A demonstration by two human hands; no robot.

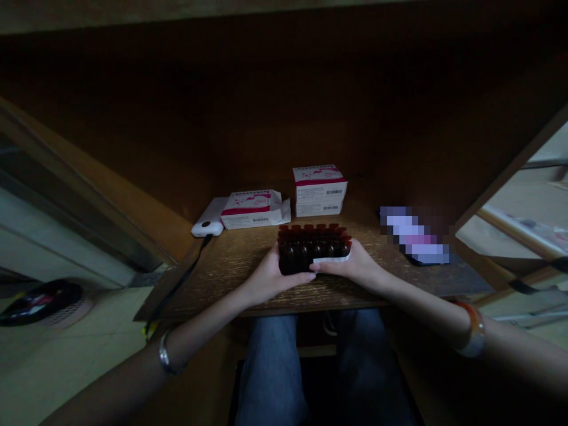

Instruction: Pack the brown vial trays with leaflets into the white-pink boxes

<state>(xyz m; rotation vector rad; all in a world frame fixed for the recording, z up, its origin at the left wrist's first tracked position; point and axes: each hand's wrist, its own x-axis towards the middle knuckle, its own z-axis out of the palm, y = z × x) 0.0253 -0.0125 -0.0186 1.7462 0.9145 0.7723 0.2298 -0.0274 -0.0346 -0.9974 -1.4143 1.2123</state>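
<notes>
Both my hands grip a block of dark brown ampoules (313,249) with reddish-brown tops, standing in rows near the front of the desk. My left hand (268,275) is closed round its left side, thumb along the front. My right hand (352,263) holds the right side, its thumb meeting the left one at the front. A white slip (332,259) shows against the ampoules by my right thumb. Behind them lie a white and pink carton (248,208) with its end flap open and, to its right, a taller stack of similar cartons (318,192).
A white device (207,228) with a black cable (189,272) lies at the left of the wooden desktop (231,260). On the right is a phone-like object (415,236), its screen blurred out. Wooden side walls enclose the desk. A lined waste basket (66,310) stands on the floor at left.
</notes>
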